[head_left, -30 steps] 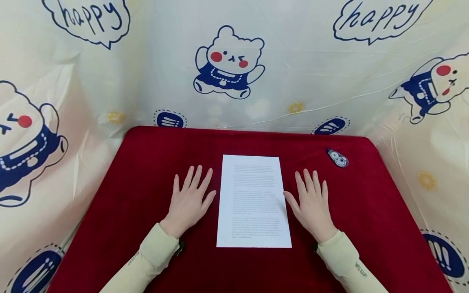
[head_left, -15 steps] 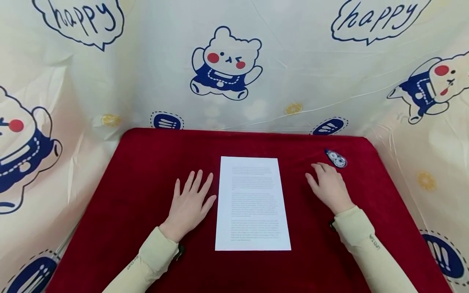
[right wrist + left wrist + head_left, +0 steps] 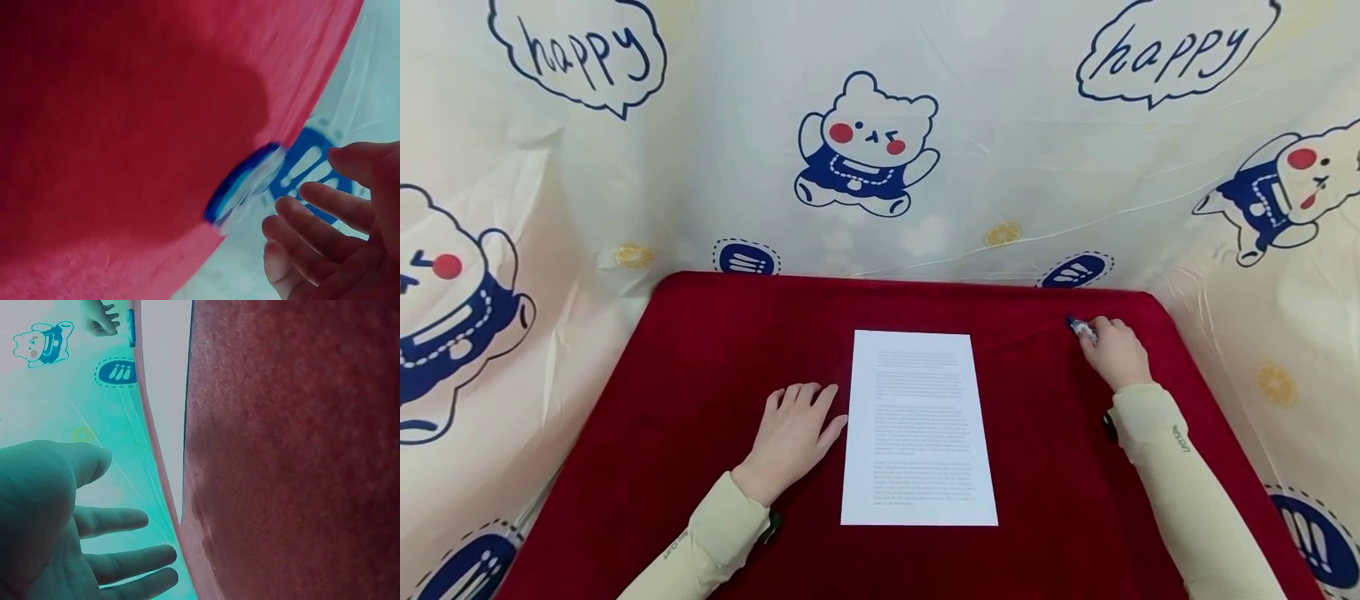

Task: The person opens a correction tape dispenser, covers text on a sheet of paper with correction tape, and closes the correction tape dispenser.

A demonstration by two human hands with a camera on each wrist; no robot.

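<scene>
A sheet of white paper [image 3: 917, 429] printed with lines of text lies in the middle of the red cloth in the head view. Just left of its edge is my left hand [image 3: 784, 442], holding nothing, its fingers loosely bent and its thumb tip close to the paper. My right hand [image 3: 1117, 357] reaches over a correction tape [image 3: 1082, 330] at the far right, hiding part of it in the head view. The right wrist view shows the tape lying on the cloth, a blue-edged clear case [image 3: 247, 187], with my fingers [image 3: 319, 228] spread beside it and not curled round it.
The table's red cloth [image 3: 730, 333] reaches to a rounded back edge. Close behind and at both sides hangs a pale curtain [image 3: 985, 150] printed with bears and "happy" bubbles.
My right hand has left the paper's right side and moved right and away to the correction tape. My left hand's fingers have bent slightly from a flat spread.
</scene>
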